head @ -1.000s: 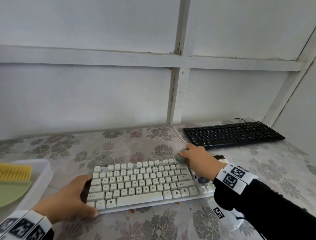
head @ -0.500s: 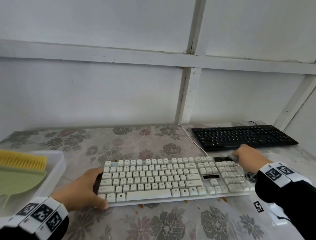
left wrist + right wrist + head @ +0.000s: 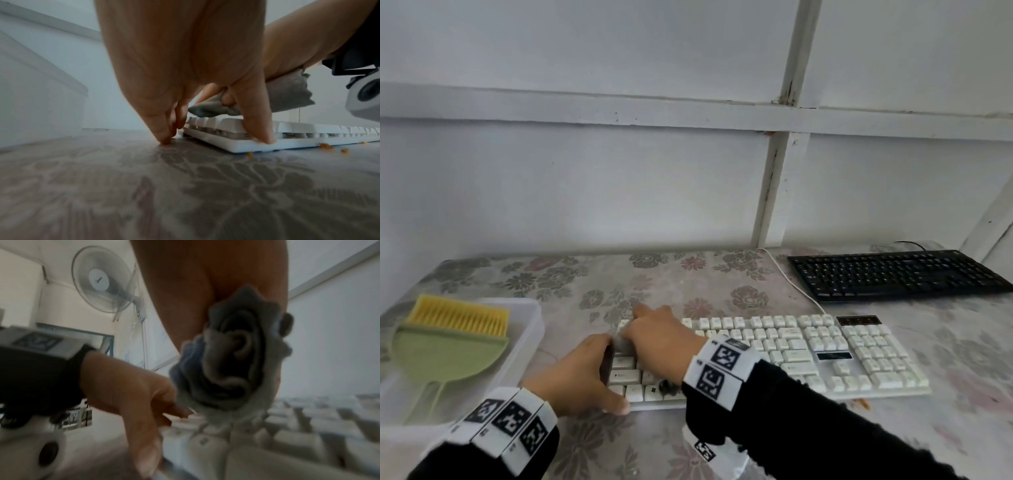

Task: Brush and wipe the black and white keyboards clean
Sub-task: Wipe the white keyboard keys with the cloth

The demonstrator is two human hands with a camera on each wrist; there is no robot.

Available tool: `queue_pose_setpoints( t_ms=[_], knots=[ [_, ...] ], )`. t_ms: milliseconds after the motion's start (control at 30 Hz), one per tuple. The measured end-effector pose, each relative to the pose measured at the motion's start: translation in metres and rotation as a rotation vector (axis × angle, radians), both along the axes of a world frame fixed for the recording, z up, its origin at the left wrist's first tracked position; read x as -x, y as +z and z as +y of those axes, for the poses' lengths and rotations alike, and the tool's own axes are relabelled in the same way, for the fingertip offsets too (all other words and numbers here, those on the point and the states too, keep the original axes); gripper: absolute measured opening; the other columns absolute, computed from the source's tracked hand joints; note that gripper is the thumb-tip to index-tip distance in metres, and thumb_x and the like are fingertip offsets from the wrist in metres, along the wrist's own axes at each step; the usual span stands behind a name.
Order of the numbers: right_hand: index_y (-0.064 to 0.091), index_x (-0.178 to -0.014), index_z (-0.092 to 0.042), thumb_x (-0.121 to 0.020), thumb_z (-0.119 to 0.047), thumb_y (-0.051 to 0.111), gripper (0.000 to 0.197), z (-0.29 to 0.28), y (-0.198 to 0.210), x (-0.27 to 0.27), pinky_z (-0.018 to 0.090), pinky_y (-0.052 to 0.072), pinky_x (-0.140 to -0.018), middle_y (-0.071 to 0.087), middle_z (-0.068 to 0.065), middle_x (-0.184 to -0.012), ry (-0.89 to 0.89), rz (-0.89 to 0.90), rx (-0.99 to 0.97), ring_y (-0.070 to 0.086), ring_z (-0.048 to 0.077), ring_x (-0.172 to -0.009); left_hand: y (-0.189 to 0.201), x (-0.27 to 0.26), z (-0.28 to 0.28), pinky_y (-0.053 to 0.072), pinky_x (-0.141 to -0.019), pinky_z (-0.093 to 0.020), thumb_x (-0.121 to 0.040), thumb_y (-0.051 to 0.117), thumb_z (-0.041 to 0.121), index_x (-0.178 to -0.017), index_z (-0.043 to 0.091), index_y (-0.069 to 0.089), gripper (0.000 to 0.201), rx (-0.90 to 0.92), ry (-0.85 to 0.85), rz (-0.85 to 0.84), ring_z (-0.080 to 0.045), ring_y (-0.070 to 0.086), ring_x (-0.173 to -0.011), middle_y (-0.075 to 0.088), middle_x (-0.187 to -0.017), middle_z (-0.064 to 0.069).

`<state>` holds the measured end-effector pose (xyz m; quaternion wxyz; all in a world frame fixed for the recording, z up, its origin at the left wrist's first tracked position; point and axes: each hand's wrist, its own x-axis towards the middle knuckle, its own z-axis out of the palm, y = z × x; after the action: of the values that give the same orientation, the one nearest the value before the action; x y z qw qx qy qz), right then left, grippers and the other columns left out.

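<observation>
The white keyboard [image 3: 791, 356] lies flat on the table [image 3: 688, 284], which has a flowery cover. Everything else is told from this keyboard.

The left hand [image 3: 582, 377] is at the keyboard's left end. Its thumb presses the front edge, and its other fingers [image 3: 164, 134] reach down past the left side to touch the table. The fingers are bent around that end, so the hand holds the keyboard in place.

The right hand [image 3: 661, 335] is on top of the keys near the left end, right beside the left hand. It holds a grey cloth [image 3: 226, 366] bunched up in its palm, with the fingers curled around it. The cloth [image 3: 287, 95] hangs down onto the keys in the top left part of the keyboard.

Small orange crumbs [image 3: 327, 146] lie on the table, just by the keyboard's front edge.

The black keyboard [image 3: 893, 274] lies behind the white keyboard and to its right, near the wall. The two keyboards do not touch. A white cord [image 3: 794, 284] runs from the back of the white keyboard toward the wall, passing the black keyboard's left end.

To the left of the white keyboard sits a clear plastic tub [image 3: 530, 329]. In it lies a green brush [image 3: 448, 346] with yellow bristles pointing away from the person.
</observation>
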<state>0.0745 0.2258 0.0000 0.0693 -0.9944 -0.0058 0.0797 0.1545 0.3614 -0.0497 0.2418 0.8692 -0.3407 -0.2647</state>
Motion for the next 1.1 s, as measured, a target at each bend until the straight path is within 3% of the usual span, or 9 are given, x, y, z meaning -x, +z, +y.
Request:
queue_pose_setpoints(
  t_ms=[100, 300, 500, 600, 700, 800, 867, 933, 1100],
  knots=[
    [0.063, -0.110, -0.009, -0.093, -0.002, 0.041, 0.029, 0.003, -0.016, -0.004, 0.047, 0.044, -0.091, 0.041, 0.013, -0.123, -0.015, -0.017, 0.069, 0.038, 0.039, -0.115, 0.001, 0.001, -0.001, 0.045, -0.089, -0.025, -0.049, 0.084, 0.041, -0.120, 0.026, 0.040, 0.085, -0.026, 0.003, -0.038, -0.007, 0.050, -0.103, 0.046, -0.115, 0.009],
    [0.065, -0.104, -0.016, -0.089, 0.002, 0.046, 0.030, -0.028, -0.027, 0.011, 0.051, 0.046, -0.089, 0.050, 0.010, -0.112, 0.030, -0.126, 0.005, 0.047, 0.039, -0.109, 0.004, 0.003, 0.001, 0.044, -0.100, -0.032, -0.041, 0.081, 0.048, -0.131, 0.026, 0.034, 0.103, -0.014, 0.000, 0.003, -0.009, 0.050, -0.112, 0.044, -0.124, 0.009],
    [0.063, -0.099, -0.017, -0.088, 0.005, 0.043, 0.031, -0.056, -0.017, 0.039, 0.037, 0.036, -0.088, 0.050, 0.006, -0.109, -0.018, -0.110, -0.015, 0.046, 0.028, -0.104, 0.006, 0.006, 0.000, 0.040, -0.102, -0.030, -0.048, 0.082, 0.046, -0.134, 0.026, 0.033, 0.101, -0.033, -0.015, -0.027, -0.009, 0.045, -0.115, 0.041, -0.128, 0.009],
    [0.057, -0.076, -0.020, -0.088, 0.004, 0.043, 0.030, -0.064, -0.005, 0.048, 0.032, 0.032, -0.078, 0.040, 0.003, -0.100, -0.118, -0.055, -0.050, 0.047, 0.027, -0.096, 0.006, 0.006, -0.001, 0.040, -0.101, -0.028, -0.054, 0.083, 0.041, -0.134, 0.026, 0.032, 0.096, -0.034, -0.013, -0.049, -0.009, 0.044, -0.114, 0.040, -0.126, 0.009],
    [0.028, -0.055, -0.026, -0.087, 0.001, 0.046, 0.046, -0.051, 0.007, 0.038, 0.032, 0.033, -0.078, 0.033, 0.004, -0.096, -0.124, -0.003, -0.034, 0.039, 0.017, -0.074, 0.005, 0.006, 0.000, 0.041, -0.100, -0.028, -0.052, 0.084, 0.041, -0.133, 0.026, 0.033, 0.097, -0.032, -0.006, -0.042, -0.009, 0.045, -0.113, 0.041, -0.126, 0.009],
    [0.039, -0.059, -0.022, -0.086, 0.000, 0.048, 0.037, -0.022, 0.012, 0.015, 0.038, 0.042, -0.089, 0.037, 0.006, -0.098, -0.091, -0.053, -0.087, 0.040, 0.020, -0.081, 0.006, 0.004, -0.001, 0.043, -0.094, -0.023, -0.046, 0.084, 0.042, -0.123, 0.031, 0.038, 0.090, -0.007, -0.005, -0.027, -0.006, 0.047, -0.108, 0.044, -0.122, 0.010],
    [0.063, -0.085, -0.013, -0.089, 0.000, 0.046, 0.022, -0.004, 0.010, 0.003, 0.040, 0.039, -0.094, 0.040, 0.008, -0.101, -0.029, -0.051, -0.039, 0.042, 0.023, -0.087, 0.007, 0.005, -0.002, 0.042, -0.079, -0.015, -0.051, 0.086, 0.038, -0.109, 0.035, 0.039, 0.075, -0.005, -0.009, -0.055, -0.004, 0.048, -0.102, 0.045, -0.115, 0.011],
    [0.064, -0.107, -0.005, -0.091, 0.000, 0.043, 0.027, 0.005, 0.002, -0.004, 0.041, 0.037, -0.096, 0.042, 0.012, -0.107, 0.012, -0.012, 0.018, 0.045, 0.027, -0.091, 0.006, 0.004, -0.003, 0.038, -0.070, -0.014, -0.055, 0.085, 0.038, -0.107, 0.029, 0.039, 0.070, -0.045, -0.010, -0.090, -0.006, 0.047, -0.099, 0.046, -0.111, 0.009],
    [0.067, -0.099, -0.013, -0.088, 0.000, 0.046, 0.027, -0.005, -0.017, 0.004, 0.045, 0.044, -0.083, 0.045, 0.013, -0.113, -0.023, -0.088, -0.017, 0.045, 0.038, -0.108, 0.003, 0.002, -0.001, 0.044, -0.092, -0.024, -0.049, 0.085, 0.042, -0.124, 0.026, 0.037, 0.091, -0.037, 0.001, -0.065, -0.008, 0.048, -0.106, 0.046, -0.119, 0.009]
  ],
)
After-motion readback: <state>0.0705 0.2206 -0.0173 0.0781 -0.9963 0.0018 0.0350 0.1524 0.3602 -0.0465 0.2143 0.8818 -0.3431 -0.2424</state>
